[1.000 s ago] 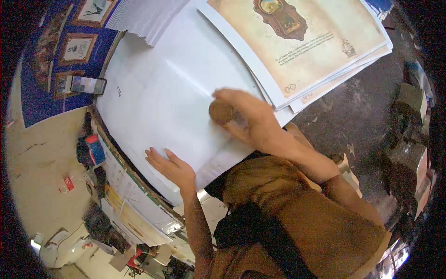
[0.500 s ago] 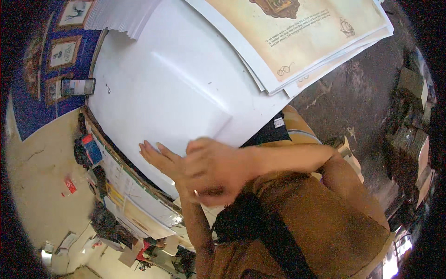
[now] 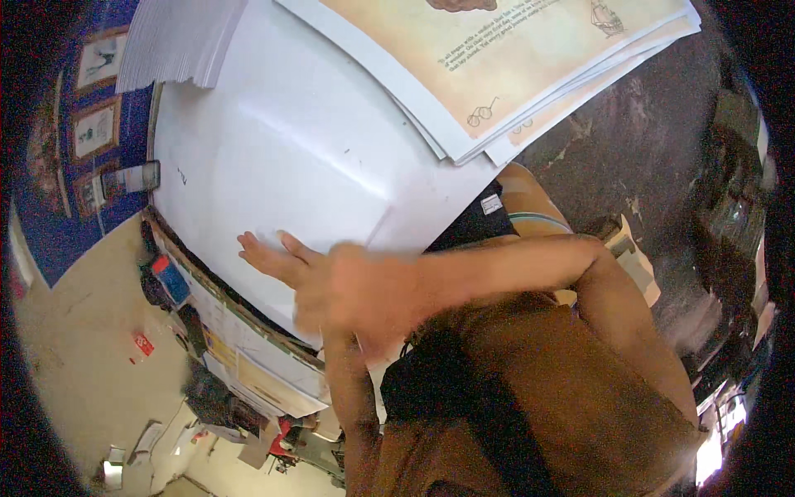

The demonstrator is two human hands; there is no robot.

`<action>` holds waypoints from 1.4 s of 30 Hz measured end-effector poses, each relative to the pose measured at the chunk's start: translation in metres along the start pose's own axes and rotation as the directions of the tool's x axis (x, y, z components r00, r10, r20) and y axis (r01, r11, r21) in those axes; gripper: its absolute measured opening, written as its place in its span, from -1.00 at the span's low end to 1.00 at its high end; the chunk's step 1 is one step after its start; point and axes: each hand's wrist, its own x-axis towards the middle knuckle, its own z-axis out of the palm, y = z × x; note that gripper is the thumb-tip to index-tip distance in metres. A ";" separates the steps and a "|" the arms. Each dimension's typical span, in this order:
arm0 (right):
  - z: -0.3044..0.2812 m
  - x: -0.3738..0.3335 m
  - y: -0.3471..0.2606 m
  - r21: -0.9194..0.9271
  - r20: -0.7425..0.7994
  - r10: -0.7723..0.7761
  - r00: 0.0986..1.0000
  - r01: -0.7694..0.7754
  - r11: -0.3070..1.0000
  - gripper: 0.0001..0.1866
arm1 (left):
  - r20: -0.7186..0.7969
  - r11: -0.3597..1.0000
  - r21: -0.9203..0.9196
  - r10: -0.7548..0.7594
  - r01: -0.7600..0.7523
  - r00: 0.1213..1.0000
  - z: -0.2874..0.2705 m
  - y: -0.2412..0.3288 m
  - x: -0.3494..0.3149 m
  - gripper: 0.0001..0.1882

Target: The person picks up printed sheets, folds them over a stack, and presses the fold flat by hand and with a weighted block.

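Stacks of paper crowd this work surface (image 3: 186, 240): a pile of printed tan sheets (image 3: 530, 58) at the far side, a ream of white edges (image 3: 178, 41) in the far left corner, and in the middle a big white sheet (image 3: 281, 157) with a raised crease running across it. Her left hand (image 3: 273, 258) lies flat on the near edge of that sheet, fingers spread, pinning it and gripping nothing. Her right hand (image 3: 360, 298) crosses over the left wrist, blurred with motion; I cannot tell how far open it is or whether it holds anything. To my eye, pressing well means keeping the left palm planted firmly while stroking along the fold in one even pass.
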 end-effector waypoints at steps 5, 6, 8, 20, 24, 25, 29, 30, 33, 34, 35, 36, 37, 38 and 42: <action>-0.008 0.000 -0.055 0.230 0.112 -0.254 0.961 0.224 0.947 -0.60 | 0.036 1.000 0.008 0.006 -0.006 0.999 0.000 0.003 0.006 -0.50; -0.006 -0.013 -0.013 0.178 0.187 -0.058 0.981 0.024 0.984 -0.63 | 0.031 0.999 0.012 -0.035 0.035 0.999 -0.006 0.002 0.004 -0.49; -0.008 -0.035 0.036 0.064 0.241 0.194 0.951 -0.215 0.974 -0.67 | 0.049 0.999 -0.031 -0.024 0.026 0.998 0.011 0.004 0.001 -0.48; -0.026 -0.038 0.040 0.071 -0.204 0.084 0.975 -0.071 0.995 -0.62 | 0.076 0.999 0.024 0.038 -0.040 0.996 0.004 0.004 0.006 -0.46; -0.017 -0.010 -0.013 0.206 -0.307 -0.152 0.940 0.222 0.953 -0.65 | -0.067 0.992 -0.107 -0.071 0.064 0.995 -0.005 0.010 0.008 -0.46; -0.020 -0.011 -0.009 0.208 -0.304 -0.156 0.940 0.225 0.952 -0.65 | -0.007 0.999 0.023 -0.037 0.037 0.999 -0.009 0.008 0.009 -0.46; -0.023 -0.035 0.031 0.157 -0.169 0.062 0.984 -0.036 0.987 -0.61 | 0.093 0.996 -0.019 -0.088 0.090 0.992 0.008 0.013 0.008 -0.47; -0.030 -0.039 0.045 0.046 -0.186 0.077 0.980 -0.069 0.997 -0.61 | 0.085 0.996 -0.021 -0.086 0.088 0.993 0.013 0.010 0.009 -0.47; -0.028 -0.033 0.036 0.030 -0.170 0.102 0.980 -0.099 0.995 -0.62 | 0.050 0.999 -0.010 0.034 -0.034 0.998 0.013 -0.003 0.007 -0.47; -0.027 -0.023 0.019 0.035 -0.171 0.099 0.980 -0.094 0.995 -0.62 | 0.048 0.999 -0.036 0.005 -0.004 0.999 0.004 0.001 0.012 -0.48; -0.025 -0.013 0.004 0.140 -0.230 0.006 0.973 0.027 0.990 -0.62 | 0.035 0.997 -0.066 -0.033 0.035 0.999 0.001 0.002 0.012 -0.48; -0.026 -0.006 -0.013 0.228 -0.297 -0.062 0.953 0.134 0.964 -0.63 | 0.038 0.992 -0.107 -0.056 0.060 0.998 0.001 0.006 0.012 -0.49; -0.024 0.002 -0.026 0.224 -0.348 -0.129 0.929 0.215 0.951 -0.63 | 0.036 0.990 -0.118 -0.076 0.080 0.996 -0.003 0.007 0.013 -0.49; -0.018 0.002 -0.021 0.251 -0.346 -0.125 0.930 0.220 0.943 -0.63 | 0.032 0.984 -0.138 -0.109 0.112 0.994 -0.011 0.003 0.012 -0.50; -0.027 -0.019 0.049 0.027 -0.189 0.097 0.977 -0.094 0.995 -0.65 | 0.046 0.939 -0.301 -0.160 0.166 0.986 0.013 0.019 0.011 -0.51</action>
